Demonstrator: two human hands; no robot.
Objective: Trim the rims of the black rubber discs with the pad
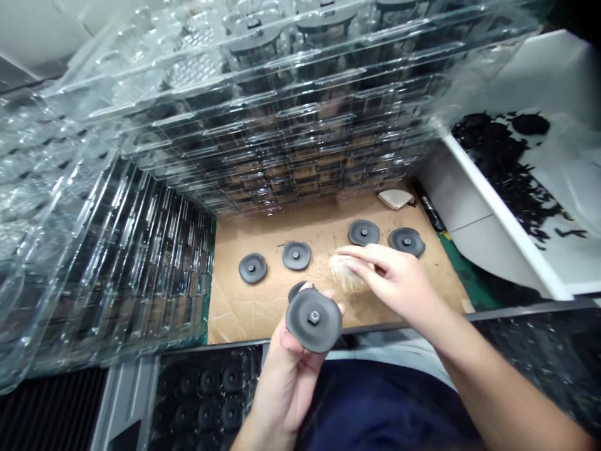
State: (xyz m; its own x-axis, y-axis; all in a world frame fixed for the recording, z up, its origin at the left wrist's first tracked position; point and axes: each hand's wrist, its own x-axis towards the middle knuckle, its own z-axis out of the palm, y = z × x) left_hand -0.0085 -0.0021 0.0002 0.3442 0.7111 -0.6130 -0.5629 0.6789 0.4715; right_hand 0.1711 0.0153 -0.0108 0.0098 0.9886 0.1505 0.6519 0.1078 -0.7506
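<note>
A round black disc (323, 335) with a small hex nut in its centre rests in my left hand (293, 369), its dished face turned up toward me. My left fingers wrap around its underside and edge. Just behind it, a second black disc (295, 290) is mostly hidden; I cannot tell if it lies on the cardboard or touches the hand. My right hand (392, 275) is over the cardboard with its fingertips on a blurred whitish wad (345, 270), perhaps cloth. More such black discs (252, 268) lie spread on the brown cardboard (235, 316).
Stacked clear plastic trays (282, 113) wall off the back and left. To the right stands a white bin (507, 213) with small black parts. A folded white piece (395, 198) and a black marker (429, 210) lie at the back right. A tray of discs (206, 401) sits below left.
</note>
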